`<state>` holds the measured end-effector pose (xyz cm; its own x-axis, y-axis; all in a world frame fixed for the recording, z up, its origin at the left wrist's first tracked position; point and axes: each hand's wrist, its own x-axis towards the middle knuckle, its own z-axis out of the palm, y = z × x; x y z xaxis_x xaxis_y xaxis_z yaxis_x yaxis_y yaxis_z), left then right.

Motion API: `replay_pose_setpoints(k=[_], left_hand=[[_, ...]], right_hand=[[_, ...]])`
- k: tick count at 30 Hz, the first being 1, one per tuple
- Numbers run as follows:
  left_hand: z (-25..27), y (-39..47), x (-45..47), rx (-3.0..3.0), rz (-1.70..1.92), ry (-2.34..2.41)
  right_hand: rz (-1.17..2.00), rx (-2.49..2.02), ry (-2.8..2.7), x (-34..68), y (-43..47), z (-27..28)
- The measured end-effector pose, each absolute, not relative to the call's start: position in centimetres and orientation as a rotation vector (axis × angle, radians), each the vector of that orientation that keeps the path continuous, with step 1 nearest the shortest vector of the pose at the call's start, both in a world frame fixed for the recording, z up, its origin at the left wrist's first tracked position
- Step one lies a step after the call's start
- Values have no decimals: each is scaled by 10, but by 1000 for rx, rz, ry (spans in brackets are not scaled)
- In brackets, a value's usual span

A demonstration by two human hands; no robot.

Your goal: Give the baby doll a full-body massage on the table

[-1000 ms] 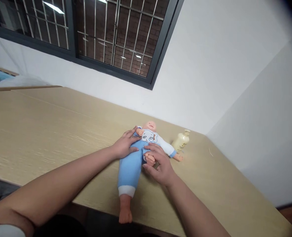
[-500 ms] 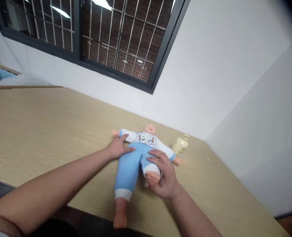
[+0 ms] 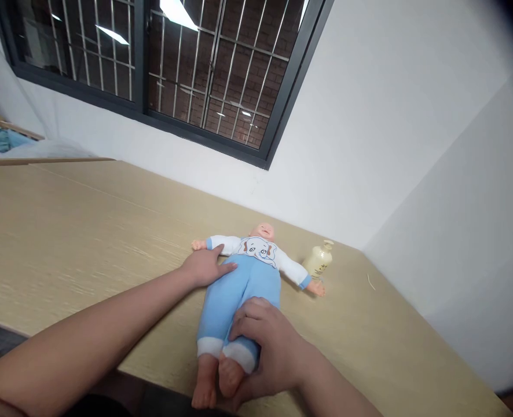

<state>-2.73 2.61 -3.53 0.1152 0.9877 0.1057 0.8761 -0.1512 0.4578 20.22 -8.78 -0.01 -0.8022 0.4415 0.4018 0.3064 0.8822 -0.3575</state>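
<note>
A baby doll in blue trousers and a white top with an elephant-like face print lies on its back, feet toward me. My right hand is wrapped round its lower leg on the right side, near the white cuff, with that leg lying close beside the other. At the doll's waist, my left hand rests with thumb and fingers spread, touching its side. A pale yellow pump bottle stands just beyond the doll's outstretched arm on the right.
The wooden table meets a white wall below a barred window. A thin pale strip lies to the right of the bottle. At the far left is a box with cloth in it.
My right hand has brought the doll's bent leg down and toward me, so it now lies straighter beside the other. My left hand has stayed at the waist.
</note>
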Motion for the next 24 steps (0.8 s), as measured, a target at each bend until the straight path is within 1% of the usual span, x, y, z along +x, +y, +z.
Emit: replay_pose_setpoints(k=[4, 6, 9, 11, 13, 15, 18, 24], left_hand=[[-33, 21, -26, 2153, 604, 1867], [-31, 19, -26, 2168, 607, 1871], [-28, 15, -24, 2217, 570, 1883], [-27, 13, -23, 2261, 591, 1845], [-26, 11, -22, 2269, 690, 1733], [-27, 9, -20, 2235, 812, 1548], [-30, 9, -19, 2131, 896, 1337], [-36, 15, -21, 1704, 881, 1059]], right_hand=[[570, -502, -2408, 209, -78, 0], [520, -610, -2308, 215, -70, -4], [331, -1027, -2086, 229, -53, -9], [286, -1349, -1940, 241, -40, -13], [330, -1585, -1896, 252, -28, -17], [446, -1703, -1903, 261, -19, -22], [659, -1643, -1845, 265, -11, -31], [1083, -1269, -1564, 247, -14, -38]])
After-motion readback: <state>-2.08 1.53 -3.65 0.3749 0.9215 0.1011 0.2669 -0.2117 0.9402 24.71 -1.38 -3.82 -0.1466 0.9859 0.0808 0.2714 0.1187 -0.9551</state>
